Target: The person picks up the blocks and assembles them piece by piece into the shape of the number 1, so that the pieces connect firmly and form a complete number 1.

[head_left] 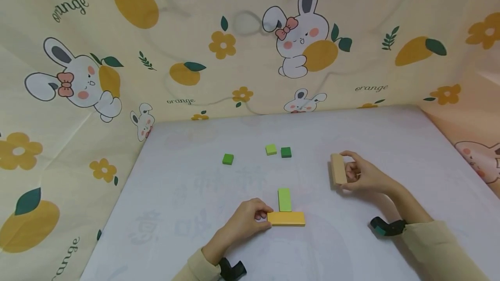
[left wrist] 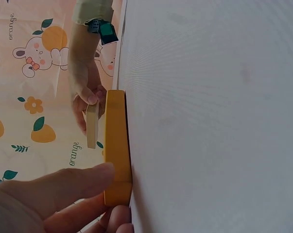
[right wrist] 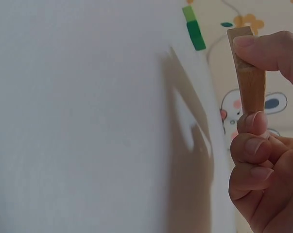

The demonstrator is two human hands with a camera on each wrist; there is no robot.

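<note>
My left hand [head_left: 247, 218] pinches the left end of a long yellow wooden block [head_left: 287, 219] lying on the white table. In the left wrist view, thumb and fingers sit on either side of that yellow block [left wrist: 118, 145]. A light green block [head_left: 284, 199] stretches away from its far edge, at about the middle. On the right, my right hand [head_left: 367, 174] grips a plain wood-coloured block [head_left: 338, 169] by its two ends. The right wrist view shows this plain block [right wrist: 253, 87] between thumb and fingers, held off the tabletop, its shadow falling beside it.
Farther back on the table [head_left: 175, 177] lie three small green blocks: a mid-green one [head_left: 228, 159], a lime one [head_left: 271, 149] and a dark green one [head_left: 286, 152]. Behind the table hangs a cream cloth [head_left: 218, 8] printed with rabbits and oranges.
</note>
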